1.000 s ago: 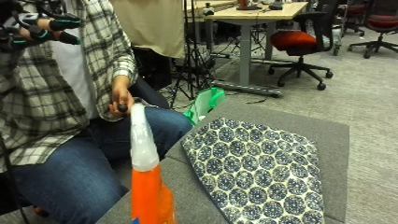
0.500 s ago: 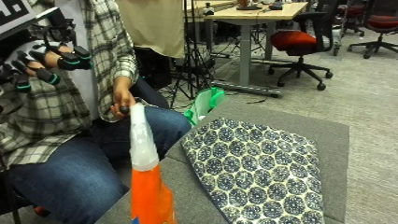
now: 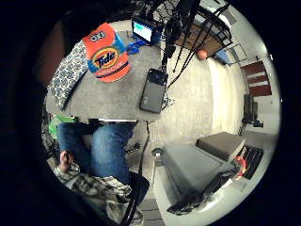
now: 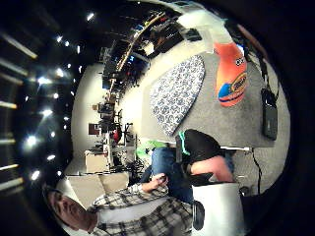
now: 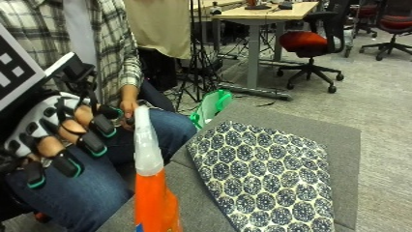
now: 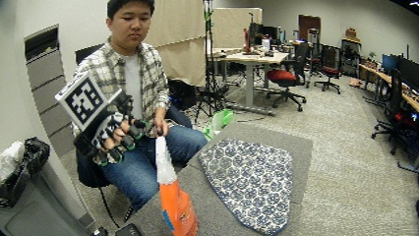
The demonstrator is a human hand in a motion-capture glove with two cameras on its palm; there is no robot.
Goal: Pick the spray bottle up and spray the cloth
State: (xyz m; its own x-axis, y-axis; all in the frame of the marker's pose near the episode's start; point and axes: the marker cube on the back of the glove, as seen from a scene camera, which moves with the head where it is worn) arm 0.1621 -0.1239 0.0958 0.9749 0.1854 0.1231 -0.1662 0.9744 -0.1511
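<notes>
1. An office of desks and swivel chairs lies behind the grey felt-topped bench (image 5: pixel 334 140).
2. The blue-and-white patterned cloth (image 5: pixel 264 179) lies flat on it, its near end cut off.
3. The orange spray bottle with a white nozzle (image 5: pixel 149 183) stands upright beside the cloth, its base out of frame.
4. The black-gloved right hand (image 5: pixel 61 135) hovers near the nozzle, fingers loosely bent, holding nothing.

Light: even, overhead ceiling lamps | Shadows: soft | Palm views: dark rims, lamp glare
</notes>
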